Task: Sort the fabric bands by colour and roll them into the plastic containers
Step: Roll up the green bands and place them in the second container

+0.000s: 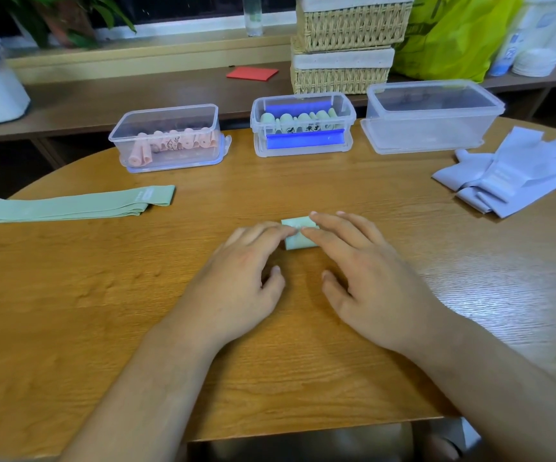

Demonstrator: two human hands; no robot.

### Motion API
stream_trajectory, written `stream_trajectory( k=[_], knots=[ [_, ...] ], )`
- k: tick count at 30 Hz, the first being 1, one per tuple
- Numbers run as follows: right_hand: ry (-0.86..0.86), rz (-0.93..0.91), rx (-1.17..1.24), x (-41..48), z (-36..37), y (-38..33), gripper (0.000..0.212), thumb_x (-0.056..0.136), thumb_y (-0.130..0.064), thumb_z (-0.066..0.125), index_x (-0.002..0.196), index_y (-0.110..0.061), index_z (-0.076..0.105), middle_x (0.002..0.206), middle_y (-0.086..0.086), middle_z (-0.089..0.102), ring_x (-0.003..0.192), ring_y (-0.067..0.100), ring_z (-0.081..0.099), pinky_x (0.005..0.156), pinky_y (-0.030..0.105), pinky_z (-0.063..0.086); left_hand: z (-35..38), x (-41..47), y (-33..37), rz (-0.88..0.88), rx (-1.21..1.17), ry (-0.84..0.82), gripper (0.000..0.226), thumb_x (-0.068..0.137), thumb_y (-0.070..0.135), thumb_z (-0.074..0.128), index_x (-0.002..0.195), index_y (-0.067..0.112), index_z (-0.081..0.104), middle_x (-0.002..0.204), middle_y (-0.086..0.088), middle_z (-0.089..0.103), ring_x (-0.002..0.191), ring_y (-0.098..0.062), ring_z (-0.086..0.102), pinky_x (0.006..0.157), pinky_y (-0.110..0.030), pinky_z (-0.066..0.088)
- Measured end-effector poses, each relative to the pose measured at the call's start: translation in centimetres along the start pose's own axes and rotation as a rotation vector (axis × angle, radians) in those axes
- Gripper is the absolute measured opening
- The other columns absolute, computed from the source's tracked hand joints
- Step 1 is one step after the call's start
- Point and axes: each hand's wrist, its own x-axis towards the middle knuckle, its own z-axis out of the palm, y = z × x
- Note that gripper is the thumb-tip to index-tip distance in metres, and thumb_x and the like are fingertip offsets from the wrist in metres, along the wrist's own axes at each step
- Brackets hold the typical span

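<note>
A small rolled green band (298,238) lies at the middle of the wooden table (103,295). My left hand (240,281) and my right hand (366,278) both press on it with straight fingers, from either side. A flat green band (73,205) lies at the left. Several lilac bands (516,175) are heaped at the right. The left container (170,138) holds pink rolls. The middle container (303,125) with blue clips holds green rolls. The right container (433,116) looks empty.
Two stacked wicker baskets (343,45) and a yellow-green bag (450,35) stand on the shelf behind the containers. A red card (252,73) lies there too. The table's front edge runs close to my body.
</note>
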Motion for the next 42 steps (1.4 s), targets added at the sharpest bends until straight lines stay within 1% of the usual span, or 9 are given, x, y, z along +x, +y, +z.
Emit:
stream_trajectory(
  k=[6,10,16,21,23,29,34,39,42],
  knots=[
    [0.017,-0.016,-0.029,0.5,0.2,-0.1,0.053,0.095,-0.021,0.059,0.147,-0.027,0.056,0.153,-0.014,0.047,0.143,0.015,0.039,0.113,0.043,0.045,0.0,0.2,-0.3,-0.016,0.028,-0.05,0.07,0.093,0.035,0.055,0.159,0.036,0.035,0.159,0.022,0.037,0.146,-0.006,0.034,0.122,-0.038,0.034],
    [-0.002,0.01,-0.012,1.8,0.1,0.0,0.052,0.096,-0.029,0.059,0.147,-0.03,0.053,0.153,-0.017,0.047,0.142,0.014,0.039,0.113,0.044,0.045,0.0,0.3,-0.6,-0.087,-0.043,-0.006,0.077,0.096,0.029,0.064,0.164,0.032,0.028,0.162,0.018,0.034,0.148,-0.004,0.029,0.123,-0.022,0.022],
    [-0.062,0.044,-0.097,5.1,-0.2,0.1,0.053,0.097,-0.041,0.059,0.149,-0.032,0.049,0.142,-0.015,0.052,0.137,0.015,0.041,0.11,0.041,0.044,0.0,0.3,-1.0,-0.165,-0.064,0.054,0.07,0.097,0.031,0.064,0.16,0.031,0.034,0.157,0.016,0.042,0.143,-0.003,0.034,0.121,-0.026,0.03],
    [0.052,0.111,0.02,6.3,0.5,0.4,0.037,0.098,-0.032,0.066,0.134,-0.038,0.059,0.125,-0.02,0.059,0.116,0.01,0.051,0.1,0.043,0.049,-0.3,0.2,-0.7,-0.188,-0.118,0.077,0.067,0.097,0.029,0.065,0.157,0.033,0.037,0.152,0.017,0.046,0.141,-0.002,0.038,0.12,-0.029,0.034],
    [0.127,0.131,0.139,5.7,0.5,0.5,0.034,0.096,-0.029,0.071,0.128,-0.036,0.063,0.119,-0.022,0.061,0.113,0.006,0.052,0.099,0.039,0.05,-0.4,0.2,-0.7,-0.198,-0.158,0.109,0.064,0.097,0.027,0.064,0.155,0.034,0.039,0.149,0.019,0.049,0.139,-0.002,0.042,0.119,-0.031,0.038],
    [0.277,0.458,0.927,2.2,-1.1,-1.1,0.026,0.093,-0.015,0.08,0.114,-0.03,0.074,0.111,-0.012,0.076,0.106,0.007,0.07,0.099,0.029,0.056,-0.9,0.3,-0.7,-0.246,-0.279,0.216,0.052,0.096,0.015,0.058,0.141,0.04,0.05,0.133,0.024,0.058,0.13,0.001,0.052,0.107,-0.038,0.05],
    [0.152,0.628,1.239,2.0,-2.1,-1.6,0.023,0.099,-0.022,0.071,0.122,-0.025,0.075,0.118,0.005,0.078,0.111,0.02,0.071,0.111,0.047,0.052,-1.2,-0.1,0.2,-0.108,-0.304,0.217,0.056,0.094,0.013,0.066,0.142,0.038,0.052,0.137,0.023,0.058,0.135,-0.002,0.051,0.109,-0.032,0.047],
    [-0.098,0.597,1.544,1.8,-2.5,-2.2,0.035,0.108,-0.024,0.053,0.138,-0.012,0.065,0.126,0.017,0.075,0.114,0.026,0.068,0.108,0.046,0.049,-1.3,-0.6,1.4,0.043,-0.302,0.138,0.085,0.087,0.034,0.084,0.158,0.035,0.038,0.153,0.025,0.046,0.146,-0.003,0.042,0.115,-0.025,0.038],
    [-0.218,0.565,1.602,1.7,-2.5,-2.6,0.037,0.109,-0.021,0.05,0.141,-0.007,0.063,0.128,0.022,0.073,0.114,0.027,0.068,0.104,0.042,0.054,-1.0,-0.5,1.8,0.057,-0.294,0.158,0.088,0.082,0.04,0.088,0.157,0.034,0.041,0.153,0.026,0.048,0.145,-0.003,0.044,0.115,-0.02,0.036]
  ],
)
